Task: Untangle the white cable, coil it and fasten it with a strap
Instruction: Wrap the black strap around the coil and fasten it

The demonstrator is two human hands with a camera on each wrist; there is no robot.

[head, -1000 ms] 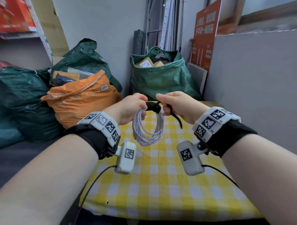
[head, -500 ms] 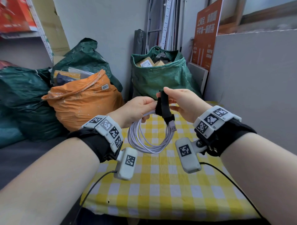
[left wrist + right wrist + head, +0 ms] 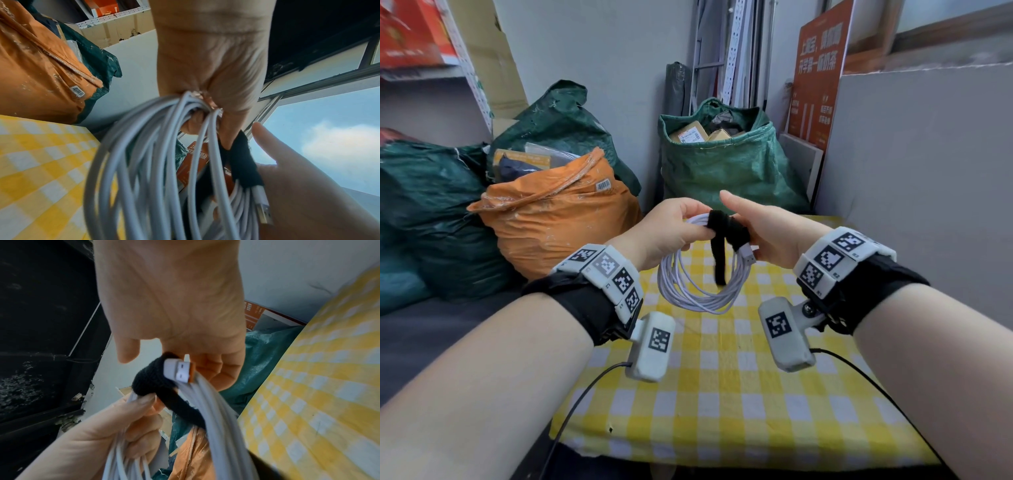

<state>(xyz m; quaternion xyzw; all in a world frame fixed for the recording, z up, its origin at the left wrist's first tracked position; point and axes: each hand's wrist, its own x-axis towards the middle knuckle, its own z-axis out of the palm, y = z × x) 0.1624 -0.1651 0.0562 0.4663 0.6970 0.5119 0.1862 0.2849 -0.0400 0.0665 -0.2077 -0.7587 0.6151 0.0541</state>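
The white cable hangs as a coil above the yellow checked table. My left hand grips the top of the coil, thumb and fingers curled round the strands. A black strap is wound over the bundle beside that grip, and its tail hangs loose through the coil. My right hand curls its fingers under the strapped part, with the thumb lifted straight. The white USB plug lies against the strap by those fingers.
An orange sack and dark green bags stand behind the table. A grey panel walls off the right side. Wrist camera leads trail over the table's near edge.
The strap stood upright in my right hand half a second ago; it now lies wound over the bundle with its tail hanging. My right thumb has lifted off.
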